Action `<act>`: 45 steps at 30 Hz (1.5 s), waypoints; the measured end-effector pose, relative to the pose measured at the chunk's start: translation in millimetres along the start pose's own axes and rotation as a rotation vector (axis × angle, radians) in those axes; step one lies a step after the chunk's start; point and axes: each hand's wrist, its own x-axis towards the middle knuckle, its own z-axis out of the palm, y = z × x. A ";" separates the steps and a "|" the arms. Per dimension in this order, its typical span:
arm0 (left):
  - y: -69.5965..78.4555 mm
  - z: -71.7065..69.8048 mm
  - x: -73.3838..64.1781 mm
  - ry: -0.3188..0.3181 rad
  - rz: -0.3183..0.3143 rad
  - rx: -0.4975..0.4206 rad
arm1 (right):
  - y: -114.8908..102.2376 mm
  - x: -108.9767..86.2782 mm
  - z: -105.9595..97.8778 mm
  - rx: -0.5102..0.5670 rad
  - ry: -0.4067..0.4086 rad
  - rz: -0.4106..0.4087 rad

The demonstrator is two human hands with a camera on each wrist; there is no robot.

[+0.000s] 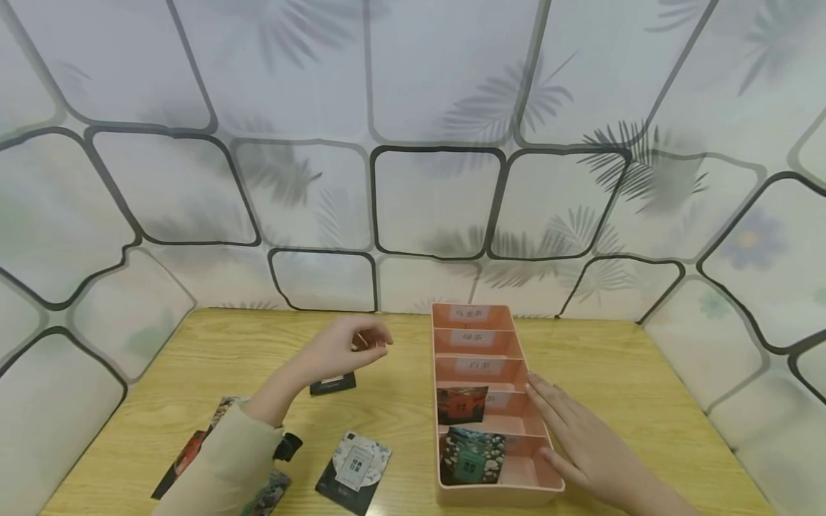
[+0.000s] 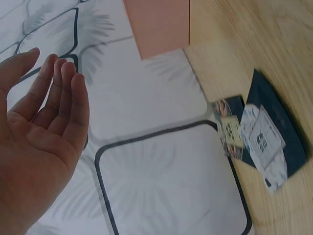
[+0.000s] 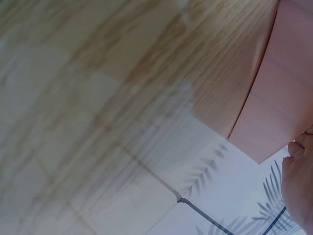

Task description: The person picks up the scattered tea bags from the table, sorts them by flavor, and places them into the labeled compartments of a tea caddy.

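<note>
My left hand [image 1: 342, 349] hovers over the table left of the pink divided box [image 1: 500, 497], fingers loosely bent and palm bare in the left wrist view. Below it lies a dark tea packet [image 1: 333, 385], partly hidden by the hand. A white-and-black tea packet [image 1: 353, 469] lies nearer the front. Along the box's right rim rests my right hand [image 1: 584, 437], fingers fairly straight. A red packet [image 1: 462, 405] stands in the box's second compartment from the front, and a teal patterned packet [image 1: 474, 456] in the front one.
Several more packets [image 1: 187, 455] lie at the left, partly under the left sleeve [image 1: 226, 459]. White labels [image 1: 469, 338] mark the box's compartments. A patterned cloth wall [image 1: 439, 201] encloses the wooden table [image 1: 619, 373] at the back and sides.
</note>
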 end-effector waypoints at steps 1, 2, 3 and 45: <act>-1.0 -2.6 -2.3 0.002 -0.003 -0.005 | -0.2 0.3 -0.4 -0.001 0.000 0.001; -1.8 -5.3 -4.8 0.003 -0.004 -0.011 | -0.5 0.4 -0.6 -0.002 0.001 0.002; -2.7 -7.9 -7.2 0.005 -0.007 -0.017 | -0.6 0.6 -0.8 -0.003 0.002 0.003; -45.0 -92.7 -163.7 0.245 -0.289 0.163 | -1.8 0.3 -0.9 -0.001 -0.027 0.044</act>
